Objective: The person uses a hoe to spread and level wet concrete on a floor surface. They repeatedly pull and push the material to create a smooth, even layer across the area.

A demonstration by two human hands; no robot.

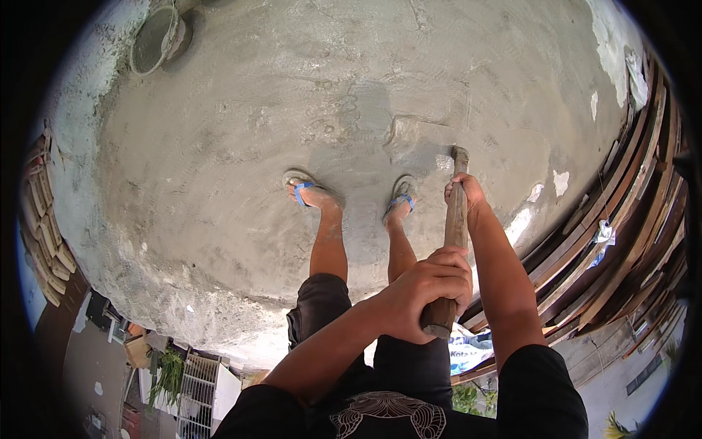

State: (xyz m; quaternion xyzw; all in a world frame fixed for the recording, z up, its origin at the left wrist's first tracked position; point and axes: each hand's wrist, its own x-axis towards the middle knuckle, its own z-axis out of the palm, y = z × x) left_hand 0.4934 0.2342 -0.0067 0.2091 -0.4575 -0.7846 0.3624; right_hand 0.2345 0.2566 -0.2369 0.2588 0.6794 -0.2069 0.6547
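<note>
Both my hands are wrapped round the thick wooden handle of a hoe (456,219). My left hand (435,289) closes on it close to the butt end. Farther up, my right hand (466,192) grips it just below the cement-coated head. The head rests at the wet grey cement (417,139), beside a raised edge of the mix; the blade itself is hard to make out. My feet in blue-strapped sandals (300,181) stand on the smeared surface, left of the hoe.
A cement-stained bucket (155,40) lies at the far left. Long wooden planks (614,227) are stacked along the right. Stacked roof tiles (47,227) sit at the left edge. At the lower left are a white metal rack (197,388) and a green plant (170,373).
</note>
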